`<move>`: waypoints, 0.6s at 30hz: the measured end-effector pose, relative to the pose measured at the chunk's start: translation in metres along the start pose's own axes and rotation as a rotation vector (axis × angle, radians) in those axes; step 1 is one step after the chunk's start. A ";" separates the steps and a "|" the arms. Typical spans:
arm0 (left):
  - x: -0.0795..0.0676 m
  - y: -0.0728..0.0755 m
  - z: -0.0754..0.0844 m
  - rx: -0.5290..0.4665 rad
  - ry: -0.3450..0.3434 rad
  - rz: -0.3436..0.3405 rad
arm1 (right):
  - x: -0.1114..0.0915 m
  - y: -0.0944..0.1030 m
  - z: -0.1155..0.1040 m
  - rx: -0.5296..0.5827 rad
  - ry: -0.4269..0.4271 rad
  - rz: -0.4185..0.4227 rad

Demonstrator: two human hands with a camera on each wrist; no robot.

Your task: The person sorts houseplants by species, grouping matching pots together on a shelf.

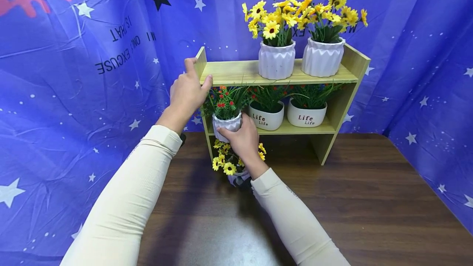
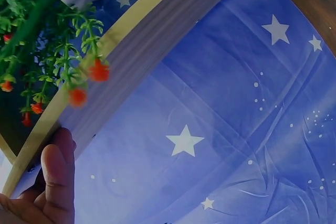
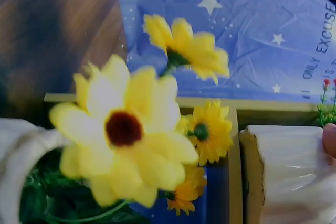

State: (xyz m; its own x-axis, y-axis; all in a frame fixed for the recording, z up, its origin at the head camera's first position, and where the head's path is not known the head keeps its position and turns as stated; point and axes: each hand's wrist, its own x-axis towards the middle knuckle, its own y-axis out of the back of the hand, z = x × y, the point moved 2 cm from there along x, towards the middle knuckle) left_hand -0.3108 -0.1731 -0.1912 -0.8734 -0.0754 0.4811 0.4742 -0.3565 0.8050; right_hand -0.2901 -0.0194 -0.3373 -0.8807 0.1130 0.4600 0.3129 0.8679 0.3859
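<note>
My right hand [image 1: 244, 141] grips a white ribbed pot [image 1: 226, 124] of green leaves and small red flowers [image 1: 223, 104] at the left end of the middle shelf. In the right wrist view this pot [image 3: 289, 166] appears at the right edge, a fingertip [image 3: 329, 139] against its side. My left hand [image 1: 188, 89] holds the left side panel of the wooden shelf rack [image 1: 230, 73] near its top, with thumb and fingers around the edge in the left wrist view. Below the right hand, a pot of yellow daisies [image 1: 230, 168] stands at the bottom, partly hidden by the wrist.
Two oval white "Life" pots [image 1: 266, 119] with greenery fill the middle shelf's centre and right. On top, two ribbed white pots [image 1: 277, 60] hold yellow flowers. The rack stands on a dark wooden table [image 1: 354, 204], with a blue starry curtain [image 1: 88, 106] behind and beside it.
</note>
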 end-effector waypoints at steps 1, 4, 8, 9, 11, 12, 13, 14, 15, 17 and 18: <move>0.000 0.000 0.000 0.002 -0.001 0.000 | 0.002 0.000 0.000 -0.004 -0.001 -0.003; 0.000 0.002 0.000 0.010 -0.006 0.008 | 0.010 -0.005 0.001 -0.013 -0.004 -0.015; 0.000 0.004 0.000 0.011 -0.018 0.016 | 0.018 -0.011 0.001 -0.009 -0.012 -0.032; 0.000 0.005 0.000 0.009 -0.022 0.016 | 0.020 -0.012 0.001 -0.012 -0.017 -0.033; 0.000 0.004 0.000 0.002 -0.024 0.017 | 0.024 -0.013 0.001 -0.012 -0.023 -0.038; 0.000 0.003 0.000 0.000 -0.025 0.018 | 0.026 -0.013 0.002 -0.018 -0.024 -0.038; 0.000 0.002 0.000 -0.001 -0.024 0.019 | 0.028 -0.013 0.003 -0.021 -0.024 -0.037; 0.000 0.002 -0.001 -0.001 -0.023 0.019 | 0.030 -0.014 0.003 -0.021 -0.026 -0.036; 0.000 0.001 -0.001 -0.001 -0.022 0.017 | 0.031 -0.014 0.004 -0.022 -0.027 -0.038; -0.001 0.001 -0.001 0.000 -0.018 0.017 | 0.033 -0.015 0.005 -0.021 -0.025 -0.043; -0.001 0.001 -0.001 0.000 -0.018 0.016 | 0.033 -0.015 0.006 -0.014 -0.027 -0.049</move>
State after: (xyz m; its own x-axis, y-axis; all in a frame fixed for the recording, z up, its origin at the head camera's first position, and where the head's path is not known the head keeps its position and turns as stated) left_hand -0.3096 -0.1743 -0.1916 -0.8634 -0.0640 0.5004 0.4883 -0.3553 0.7971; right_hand -0.3256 -0.0258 -0.3327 -0.9042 0.0835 0.4188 0.2739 0.8658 0.4188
